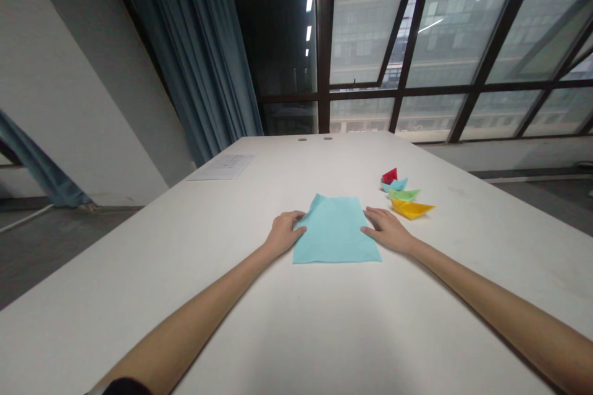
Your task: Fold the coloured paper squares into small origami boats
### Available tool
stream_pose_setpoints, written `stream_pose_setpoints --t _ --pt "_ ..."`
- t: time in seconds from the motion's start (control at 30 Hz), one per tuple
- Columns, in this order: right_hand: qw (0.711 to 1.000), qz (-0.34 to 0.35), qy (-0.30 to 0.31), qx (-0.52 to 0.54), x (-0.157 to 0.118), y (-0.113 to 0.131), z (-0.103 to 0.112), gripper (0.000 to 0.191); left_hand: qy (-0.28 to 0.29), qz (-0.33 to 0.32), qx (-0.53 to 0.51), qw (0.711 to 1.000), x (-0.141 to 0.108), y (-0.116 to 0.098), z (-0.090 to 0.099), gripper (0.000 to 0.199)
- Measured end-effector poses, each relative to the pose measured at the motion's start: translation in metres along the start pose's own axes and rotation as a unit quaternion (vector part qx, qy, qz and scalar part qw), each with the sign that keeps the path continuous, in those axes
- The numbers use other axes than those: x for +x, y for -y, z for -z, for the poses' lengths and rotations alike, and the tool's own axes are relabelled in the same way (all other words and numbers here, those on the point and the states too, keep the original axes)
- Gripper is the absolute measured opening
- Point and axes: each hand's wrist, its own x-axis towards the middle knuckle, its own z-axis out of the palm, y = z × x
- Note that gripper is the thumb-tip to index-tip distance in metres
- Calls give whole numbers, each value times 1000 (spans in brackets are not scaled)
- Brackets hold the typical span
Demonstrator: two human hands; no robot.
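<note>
A light-blue sheet of paper (337, 231) lies on the white table in front of me, its left side slightly raised. At its left edge, my left hand (285, 233) has the thumb over the paper and the fingertips curled against the edge. My right hand (388, 229) rests at the opposite edge. Its thumb tip overlaps the paper, while the fingers stretch out apart from the thumb and touch or nearly touch the edge.
Several folded paper boats stand right of the sheet: yellow (412, 208), green (404, 195), blue (395, 186) and red (390, 176). A printed sheet (222, 166) lies at the table's far left. Beyond the table (324, 333) are a blue curtain (199, 43) and windows.
</note>
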Motion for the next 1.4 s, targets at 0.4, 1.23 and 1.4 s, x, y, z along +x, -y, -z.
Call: stream_pose_setpoints --t 0.4,1.23,1.4 --pt "960 -37 -18 277 6 -6 -14 32 -2 41 -124 991 7 16 -17 24" --pt "968 139 209 25 -5 48 -18 76 230 -142 138 953 -14 -32 -49 67" --pt "967 136 215 16 -11 32 -18 77 241 -109 154 952 -16 -22 -40 75"
